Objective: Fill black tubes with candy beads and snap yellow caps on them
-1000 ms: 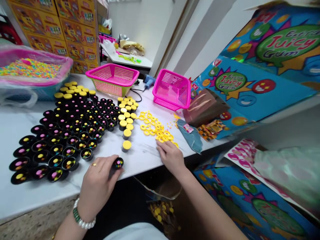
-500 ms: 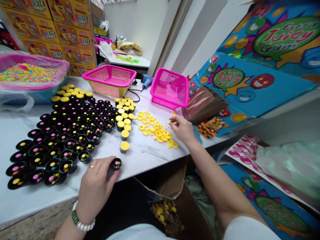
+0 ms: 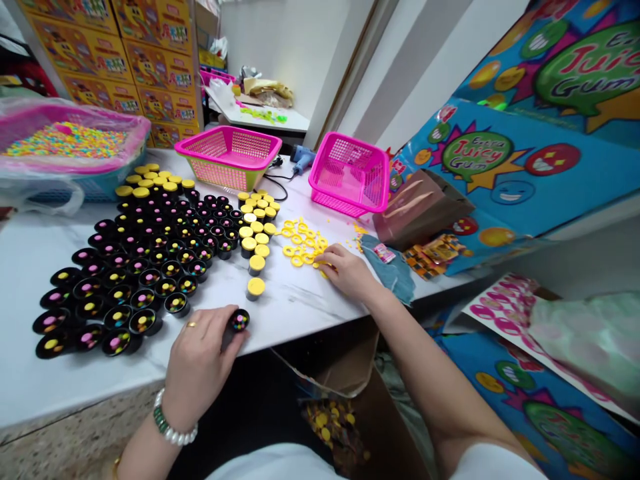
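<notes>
My left hand [image 3: 200, 357] is closed round a small black cup [image 3: 240, 320] at the table's front edge. The cup's open mouth shows tiny coloured candies and a pink piece. On the right, my right hand [image 3: 347, 270] reaches down to a loose pile of yellow plastic rings [image 3: 299, 241]. Its fingertips pinch together at a ring on the pile's near side, partly hiding it. Many similar black cups [image 3: 145, 320] stand open to the left, with pink or yellow pieces in them. Between them and the rings runs a line of yellow-capped cups [image 3: 256, 287].
Two pink baskets [image 3: 350, 137] [image 3: 227, 132] stand at the back, a blue heat-gun-like tool [image 3: 303, 159] between them. A plastic-lined basket of coloured candies [image 3: 70, 175] is far left. A brown paper bag [image 3: 425, 207] and blue cartons [image 3: 500, 153] border the right. An open cardboard box [image 3: 345, 363] sits below the edge.
My right hand has moved left and nearer, from beside small pink bits onto the yellow rings, uncovering a blue cloth. My left hand still holds the black cup. The view has shifted slightly.
</notes>
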{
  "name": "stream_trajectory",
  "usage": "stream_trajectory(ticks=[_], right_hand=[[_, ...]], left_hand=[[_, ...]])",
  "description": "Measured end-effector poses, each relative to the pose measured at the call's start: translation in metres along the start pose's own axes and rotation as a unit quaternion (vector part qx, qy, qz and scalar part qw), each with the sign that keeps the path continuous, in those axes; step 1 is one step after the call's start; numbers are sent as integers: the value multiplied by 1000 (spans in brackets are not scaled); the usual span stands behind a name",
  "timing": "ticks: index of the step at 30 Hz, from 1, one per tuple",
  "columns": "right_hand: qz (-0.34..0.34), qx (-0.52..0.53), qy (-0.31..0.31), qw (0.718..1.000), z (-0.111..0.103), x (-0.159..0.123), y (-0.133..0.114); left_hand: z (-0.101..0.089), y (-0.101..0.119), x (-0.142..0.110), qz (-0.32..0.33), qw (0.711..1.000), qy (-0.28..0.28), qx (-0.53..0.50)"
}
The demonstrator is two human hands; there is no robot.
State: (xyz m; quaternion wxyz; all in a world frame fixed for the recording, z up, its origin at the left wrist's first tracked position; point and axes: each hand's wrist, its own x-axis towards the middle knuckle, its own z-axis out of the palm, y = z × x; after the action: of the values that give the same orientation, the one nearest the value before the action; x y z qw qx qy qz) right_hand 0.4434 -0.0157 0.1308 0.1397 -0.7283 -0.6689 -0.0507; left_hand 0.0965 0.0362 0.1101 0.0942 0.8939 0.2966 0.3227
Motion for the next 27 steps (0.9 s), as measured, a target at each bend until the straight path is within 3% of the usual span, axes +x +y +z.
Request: stream_trajectory(ticks=[5,11,14,16,18,20,21,24,26,27], right_hand=[[-7,-22,-47,999,-1,8,-3],[-3,-61,-31,998,-6,17,-11],[6,-36,86,996,-22,20,-11],[35,-1,200,979,-37,17,-16],[83,69,275,955,-50,8,-28],[161,215,276,923,-54,-7,-51],[203,312,243,895,-52,-15,-65],[298,577,59,758,-35,-36,-113],[318,663,-58,675,-21,-42,-144],[321,685,-92,648,-14,-41,-156]], left_hand=[[1,0,-1,-4,1000,-3,-1],[0,1,-1,-4,1000,-2,-6],[-1,1,-1,-7,1000,-4,-22],[-1,1,0,-12,999,-8,-44],[-2,2,1,-21,997,-17,-71],[-3,4,3,-31,995,-33,-92],[-4,5,5,-37,994,-41,-97],[-5,7,8,-48,992,-58,-103],[-5,6,9,-52,991,-63,-106],[-5,5,10,-52,991,-65,-107]])
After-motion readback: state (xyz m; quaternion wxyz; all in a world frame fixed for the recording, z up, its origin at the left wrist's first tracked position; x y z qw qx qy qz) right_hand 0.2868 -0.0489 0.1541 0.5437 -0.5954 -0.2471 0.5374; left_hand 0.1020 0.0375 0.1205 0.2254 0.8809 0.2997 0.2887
